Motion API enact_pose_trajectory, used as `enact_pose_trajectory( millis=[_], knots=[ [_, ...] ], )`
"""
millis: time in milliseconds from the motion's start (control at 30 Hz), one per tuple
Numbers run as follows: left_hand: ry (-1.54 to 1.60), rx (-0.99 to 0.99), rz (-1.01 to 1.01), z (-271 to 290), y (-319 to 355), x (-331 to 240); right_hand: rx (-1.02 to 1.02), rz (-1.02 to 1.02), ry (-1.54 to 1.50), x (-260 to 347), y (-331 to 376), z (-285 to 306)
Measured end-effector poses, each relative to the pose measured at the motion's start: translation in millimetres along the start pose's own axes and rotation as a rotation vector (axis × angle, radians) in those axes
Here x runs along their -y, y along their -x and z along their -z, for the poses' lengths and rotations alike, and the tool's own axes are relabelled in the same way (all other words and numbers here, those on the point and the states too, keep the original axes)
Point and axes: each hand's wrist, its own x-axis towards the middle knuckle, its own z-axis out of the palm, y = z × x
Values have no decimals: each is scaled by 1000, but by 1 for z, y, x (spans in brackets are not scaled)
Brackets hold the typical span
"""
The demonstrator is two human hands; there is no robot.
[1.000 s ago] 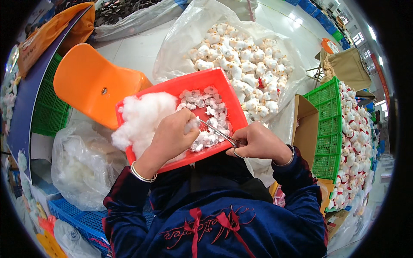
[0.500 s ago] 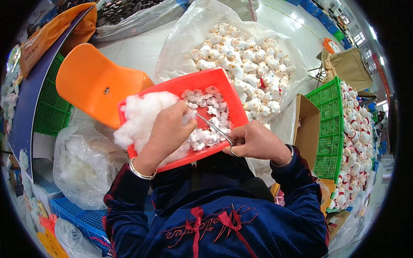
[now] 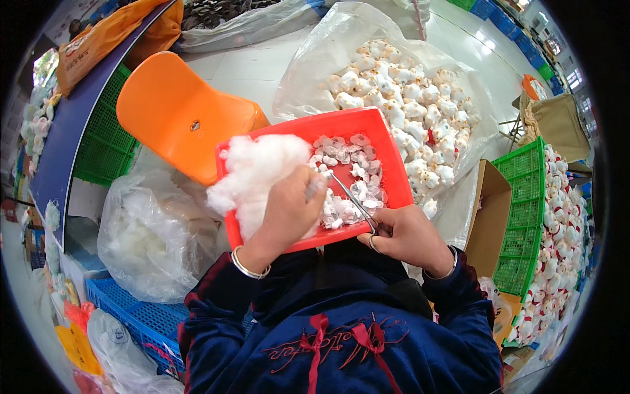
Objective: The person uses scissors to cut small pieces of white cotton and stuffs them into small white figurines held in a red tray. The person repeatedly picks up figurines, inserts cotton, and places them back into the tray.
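Note:
A red plastic tub (image 3: 394,154) sits at my lap. A heap of fluffy white stuffing (image 3: 262,164) fills its left side, and many small pale fabric-like pieces (image 3: 361,154) lie in its right side. My right hand (image 3: 410,236) holds slender metal ring-handled forceps (image 3: 352,200) over the tub, with fingers at the rings and the tips pointing up and left. My left hand (image 3: 295,205) is closed above the stuffing, close to the forceps' tips. Something small and whitish seems to be at its fingertips, but the fingers mostly hide it.
Beyond the tub, a large clear bag (image 3: 302,85) holds many small white plush pieces. An orange chair (image 3: 177,118) stands left, above a bag of stuffing (image 3: 154,243) and a blue crate (image 3: 144,315). At right are a cardboard box (image 3: 492,217) and a green crate (image 3: 525,217) beside piled plush toys.
The whole view has shifted, so the tub and chair appear farther right. My left hand has turned at the wrist, its fingers curled nearer the forceps' tips. The right hand keeps its grip.

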Motion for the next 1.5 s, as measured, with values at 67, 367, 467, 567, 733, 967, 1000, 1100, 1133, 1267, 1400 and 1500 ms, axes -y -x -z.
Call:
enact_pose_trajectory(
  millis=[67, 367, 467, 567, 733, 967, 1000, 1100, 1133, 1267, 1400, 1500],
  knots=[
    [-35, -46, 0, 2, -1, 0, 75, 24, -82, 2, 0, 2],
    [327, 367, 305, 23, 11, -5, -82, 244, 505, -21, 2, 46],
    [449, 406, 417, 24, 8, -10, -141, 316, 594, -18, -2, 58],
    [719, 362, 442, 12, 6, -7, -23, 196, 376, -14, -9, 68],
    [912, 422, 534, 2, 3, -10, 39, 93, -477, -38, -34, 31],
    [927, 436, 523, -8, 6, -11, 43, 125, -940, -19, -59, 1],
    [920, 443, 524, -8, 6, -11, 48, 120, -933, -20, -60, 1],
    [902, 464, 527, -7, 5, -11, 58, 106, -891, -20, -60, 3],
    [899, 470, 528, -6, 5, -12, 60, 103, -864, -19, -61, 5],
    [886, 486, 524, -6, 4, -13, 75, 110, -876, -18, -61, 5],
    [758, 331, 344, -11, 5, -18, 124, 87, -907, -18, -61, 7],
    [490, 119, 111, -16, 9, -30, 103, 100, -904, -14, -60, 4]
  ],
)
